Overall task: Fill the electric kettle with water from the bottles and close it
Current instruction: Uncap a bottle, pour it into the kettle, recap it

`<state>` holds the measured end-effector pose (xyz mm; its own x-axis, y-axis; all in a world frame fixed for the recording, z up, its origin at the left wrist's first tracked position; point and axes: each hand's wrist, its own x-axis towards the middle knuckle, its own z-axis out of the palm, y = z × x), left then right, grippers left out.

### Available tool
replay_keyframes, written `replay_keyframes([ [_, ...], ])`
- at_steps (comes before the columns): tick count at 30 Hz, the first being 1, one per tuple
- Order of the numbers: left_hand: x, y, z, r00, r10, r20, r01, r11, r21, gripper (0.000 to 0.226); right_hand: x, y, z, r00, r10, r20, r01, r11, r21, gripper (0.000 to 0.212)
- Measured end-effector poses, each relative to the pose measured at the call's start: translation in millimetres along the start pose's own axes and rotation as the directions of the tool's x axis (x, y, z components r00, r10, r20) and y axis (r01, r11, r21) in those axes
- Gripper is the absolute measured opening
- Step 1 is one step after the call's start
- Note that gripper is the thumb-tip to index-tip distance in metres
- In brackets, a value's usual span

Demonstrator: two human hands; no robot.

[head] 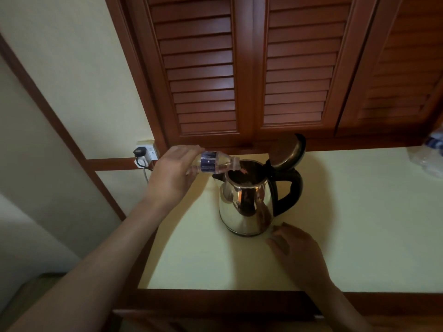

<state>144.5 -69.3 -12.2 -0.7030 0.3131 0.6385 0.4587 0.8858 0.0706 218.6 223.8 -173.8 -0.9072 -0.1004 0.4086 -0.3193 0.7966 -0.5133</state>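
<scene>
A shiny steel electric kettle (247,207) with a black handle stands on the pale counter (359,224). Its lid (291,152) is tipped up and back, leaving the mouth open. My left hand (172,173) holds a small clear water bottle (213,165) with a dark blue label. The bottle lies almost level, its neck over the kettle's rim. My right hand (294,250) rests flat on the counter just in front of the kettle's base, fingers spread, holding nothing.
More plastic bottles (429,156) sit at the counter's far right edge. A wall socket with a black plug and cable (143,155) is at the left. Brown louvred cabinet doors (251,68) rise behind the counter. The counter's wooden front edge (215,298) is near me.
</scene>
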Motion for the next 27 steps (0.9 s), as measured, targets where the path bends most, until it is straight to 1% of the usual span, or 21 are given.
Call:
replay_keyframes([
  [9, 1, -2, -6, 0.999, 0.001, 0.036, -0.002, 0.999, 0.035, 0.056, 0, 1, 0, 1.000, 0.016, 0.003, -0.016, 1.000, 0.005, 0.010],
  [15, 3, -1, -10, 0.999, 0.009, 0.035, -0.010, 0.999, 0.043, 0.056, -1, -1, -1, 1.000, -0.012, -0.008, 0.012, 1.000, -0.005, 0.008],
  [19, 6, -1, -12, 0.999, 0.027, 0.031, -0.029, 0.998, 0.057, 0.054, -1, -2, -2, 0.999, -0.039, -0.020, 0.039, 0.999, -0.001, 0.006],
  [27, 8, 3, -14, 0.996, 0.089, 0.023, -0.091, 0.991, 0.102, 0.051, 0, -3, -2, 0.999, -0.022, -0.023, 0.022, 1.000, -0.007, 0.006],
])
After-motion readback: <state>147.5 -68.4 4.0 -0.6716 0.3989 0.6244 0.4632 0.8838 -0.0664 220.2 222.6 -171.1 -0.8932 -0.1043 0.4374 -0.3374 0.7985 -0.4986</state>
